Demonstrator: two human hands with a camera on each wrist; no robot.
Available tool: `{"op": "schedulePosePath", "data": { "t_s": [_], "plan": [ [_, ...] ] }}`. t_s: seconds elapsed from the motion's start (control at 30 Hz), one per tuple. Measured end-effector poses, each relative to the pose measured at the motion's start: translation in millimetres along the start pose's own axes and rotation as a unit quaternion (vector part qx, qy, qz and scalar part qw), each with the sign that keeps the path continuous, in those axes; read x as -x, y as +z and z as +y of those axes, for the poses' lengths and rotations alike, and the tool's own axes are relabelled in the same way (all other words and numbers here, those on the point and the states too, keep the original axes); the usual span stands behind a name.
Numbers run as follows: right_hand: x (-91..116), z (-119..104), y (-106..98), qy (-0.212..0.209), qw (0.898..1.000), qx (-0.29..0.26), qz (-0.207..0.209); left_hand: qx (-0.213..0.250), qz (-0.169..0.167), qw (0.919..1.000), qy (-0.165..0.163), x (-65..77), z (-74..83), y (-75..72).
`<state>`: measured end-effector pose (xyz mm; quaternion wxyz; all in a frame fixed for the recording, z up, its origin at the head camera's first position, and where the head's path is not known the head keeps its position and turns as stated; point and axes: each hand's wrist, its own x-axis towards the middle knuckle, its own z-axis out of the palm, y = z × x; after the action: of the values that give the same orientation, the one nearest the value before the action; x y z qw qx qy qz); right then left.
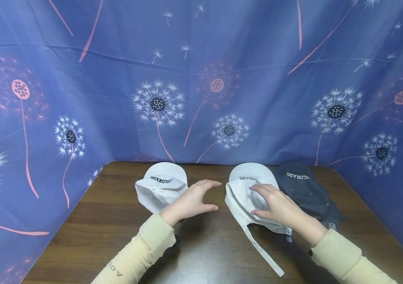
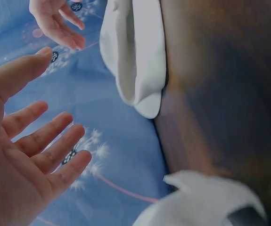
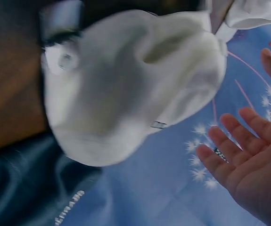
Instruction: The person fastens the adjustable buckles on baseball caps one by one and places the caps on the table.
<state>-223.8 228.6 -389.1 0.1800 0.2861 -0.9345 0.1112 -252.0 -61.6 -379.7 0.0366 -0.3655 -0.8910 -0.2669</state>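
Observation:
Two white caps and a dark grey cap lie on the wooden table, each lettered COLORADO. My left hand (image 1: 195,200) is held up beside the left white cap (image 1: 164,167), fingers spread and holding nothing. Above the middle white cap (image 1: 249,169) hovers my right hand (image 1: 278,205), its fingers relaxed and apart from the cap in the right wrist view. That cap's loose strap (image 1: 263,250) trails toward the front. The dark grey cap (image 1: 301,191) lies to its right, partly hidden behind the right hand and the white cap.
A brown wooden table (image 1: 91,228) carries the caps. Behind it and on both sides hangs a blue cloth (image 1: 194,51) with a dandelion print, meeting the table's back edge.

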Motion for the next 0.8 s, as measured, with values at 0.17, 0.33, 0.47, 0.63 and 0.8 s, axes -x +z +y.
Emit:
{"op": "schedulePosePath", "data": {
  "t_s": [0.17,0.33,0.47,0.63,0.8],
  "plan": [
    [10,10,12,-0.011,1.000,0.004,0.000,-0.008,-0.001,0.9999,0.012,-9.5,5.1,13.5],
    [18,16,22,-0.024,1.000,0.012,0.005,-0.021,-0.012,0.9997,0.009,-15.9,8.0,24.1],
    [23,17,30,-0.008,0.999,0.011,-0.029,-0.021,-0.012,0.9997,0.009,-19.9,9.3,31.3],
    [26,20,37,0.000,0.999,0.019,-0.032,-0.012,-0.008,0.9998,0.010,-23.9,12.9,37.9],
    [25,25,37,-0.002,1.000,0.026,-0.016,-0.018,-0.005,0.9996,0.022,-29.8,14.2,46.9]
  ]
}}
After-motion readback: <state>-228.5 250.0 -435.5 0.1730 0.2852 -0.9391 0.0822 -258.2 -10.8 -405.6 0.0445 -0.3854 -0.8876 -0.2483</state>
